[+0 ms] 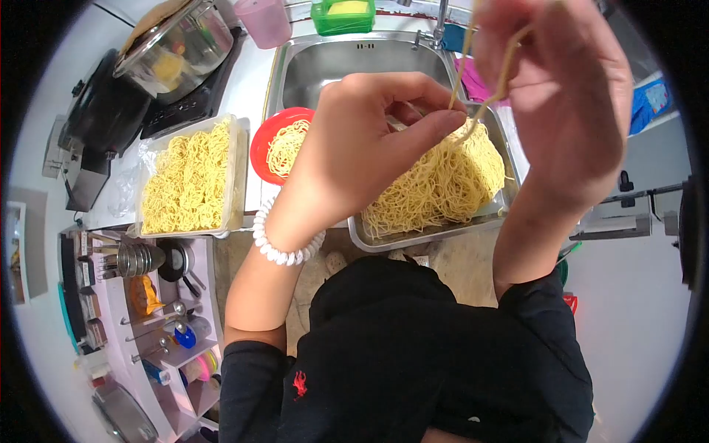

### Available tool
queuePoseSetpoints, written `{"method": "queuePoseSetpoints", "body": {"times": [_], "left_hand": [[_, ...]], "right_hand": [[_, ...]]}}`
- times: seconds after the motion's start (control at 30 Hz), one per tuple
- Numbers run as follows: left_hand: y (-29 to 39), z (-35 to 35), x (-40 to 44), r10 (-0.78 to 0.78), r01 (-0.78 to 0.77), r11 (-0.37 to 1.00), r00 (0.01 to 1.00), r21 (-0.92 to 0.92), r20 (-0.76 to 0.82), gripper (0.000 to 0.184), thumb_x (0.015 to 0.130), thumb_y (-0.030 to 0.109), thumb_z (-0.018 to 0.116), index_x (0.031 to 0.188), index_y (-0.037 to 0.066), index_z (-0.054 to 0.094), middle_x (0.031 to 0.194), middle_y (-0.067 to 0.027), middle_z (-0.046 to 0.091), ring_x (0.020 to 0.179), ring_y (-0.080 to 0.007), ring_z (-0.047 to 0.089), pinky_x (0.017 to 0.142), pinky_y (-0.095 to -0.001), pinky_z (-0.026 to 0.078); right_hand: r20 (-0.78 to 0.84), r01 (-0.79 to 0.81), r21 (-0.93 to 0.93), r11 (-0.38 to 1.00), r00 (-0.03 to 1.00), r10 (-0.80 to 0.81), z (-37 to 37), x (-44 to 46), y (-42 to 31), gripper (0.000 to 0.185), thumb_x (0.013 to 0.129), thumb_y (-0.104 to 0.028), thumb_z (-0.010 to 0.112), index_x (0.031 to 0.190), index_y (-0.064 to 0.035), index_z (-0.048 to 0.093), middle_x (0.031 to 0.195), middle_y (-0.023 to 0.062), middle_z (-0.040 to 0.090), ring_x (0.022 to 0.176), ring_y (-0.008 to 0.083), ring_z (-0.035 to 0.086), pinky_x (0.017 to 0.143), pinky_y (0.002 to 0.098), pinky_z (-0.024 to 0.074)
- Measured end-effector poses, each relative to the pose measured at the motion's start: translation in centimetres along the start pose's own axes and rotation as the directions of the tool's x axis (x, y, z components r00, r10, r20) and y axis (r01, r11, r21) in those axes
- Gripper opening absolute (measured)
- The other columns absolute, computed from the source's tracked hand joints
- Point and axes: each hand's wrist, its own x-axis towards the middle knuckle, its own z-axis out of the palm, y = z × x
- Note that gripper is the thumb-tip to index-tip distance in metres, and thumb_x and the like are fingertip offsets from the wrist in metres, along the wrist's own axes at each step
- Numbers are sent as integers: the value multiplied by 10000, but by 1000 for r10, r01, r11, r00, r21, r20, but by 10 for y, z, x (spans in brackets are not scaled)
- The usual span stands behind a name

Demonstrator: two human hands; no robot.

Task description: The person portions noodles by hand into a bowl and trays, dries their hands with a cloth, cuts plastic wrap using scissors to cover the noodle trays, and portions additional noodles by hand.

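Note:
My left hand [373, 148], with a white coil band [289, 257] on its wrist, pinches a thin yellow noodle strand [459, 77] between thumb and forefinger. Higher up and close to the camera, my right hand [569, 96] has its fingers curled on the noodles, with a strand looping down toward the left fingertips. Beneath both hands, a heap of yellow noodles [436, 192] lies in a metal tray [406, 243]. Left of my left hand sits a red plate [261, 153] bearing a smaller portion of noodles [286, 146], partly hidden by the wrist.
A clear plastic container [238, 181] full of noodles [185, 181] stands at the counter's left. Behind are a steel sink [317, 63], a faucet [441, 26], a green basket [343, 22] and a pink pitcher [264, 22]. A large pot [177, 52] rests on the stove.

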Motion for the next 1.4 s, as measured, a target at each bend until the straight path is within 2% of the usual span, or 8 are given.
{"method": "queuePoseSetpoints", "body": {"times": [0.33,0.43,0.53,0.8,0.93,1.03,1.07,1.4], "left_hand": [[7,-48,10,85,-126,975,972,-182,-218,201,912,126,587,1050,-5,650,914,-91,675,795,-119,653,669,-221,524],[23,-81,15,17,-101,964,947,-247,-320,183,905,89,583,1049,-8,639,829,-101,686,668,-116,652,590,-197,543],[21,-100,12,-3,-127,965,870,-228,-494,177,914,103,563,997,-44,618,819,-118,682,664,-121,659,570,-200,546],[-81,-119,-17,-239,219,971,897,-96,-371,204,884,86,569,1009,-58,640,791,-77,655,681,-82,602,643,-221,509],[-140,-116,-59,-294,392,761,919,517,-264,246,841,43,560,1068,0,645,835,-49,656,740,-84,585,659,-237,473],[-126,-120,-94,-426,484,873,811,52,-401,266,852,25,542,1104,7,627,912,-53,648,786,-83,573,670,-229,466],[-121,-129,-104,-494,578,810,761,97,-420,310,865,56,561,1170,5,584,1097,-54,606,867,-93,576,737,-233,476],[-100,-167,-158,-476,626,779,614,22,-630,250,904,126,581,1128,23,623,981,-31,634,868,-77,571,744,-222,472]], "right_hand": [[-24,112,1,994,993,-112,-28,2,7,160,891,-94,554,948,40,621,922,132,618,659,109,516,585,230,404],[-100,-74,-123,990,993,62,-24,-13,37,151,887,-80,543,943,32,628,935,113,615,662,96,497,580,222,395],[-33,-358,-176,917,933,358,-3,-32,68,109,832,-88,687,939,-68,681,770,-51,601,659,6,476,569,166,382],[-113,-530,-561,636,810,575,16,-111,142,288,787,-203,683,1011,-33,625,988,128,591,895,241,576,813,356,464],[-153,-568,-667,482,738,658,16,-146,154,361,791,-238,659,1083,-41,581,1077,175,523,1047,338,500,943,409,395],[-177,-566,-714,413,716,675,20,-157,155,368,786,-217,662,1095,-41,571,1090,182,510,1067,346,481,946,408,393],[-177,-556,-723,410,723,668,22,-159,156,368,785,-210,662,1098,-41,568,1097,183,507,1075,348,475,948,409,391],[-186,-563,-726,395,714,675,26,-162,159,381,775,-188,666,1108,-35,559,1147,200,481,1117,357,443,978,408,372]]}}
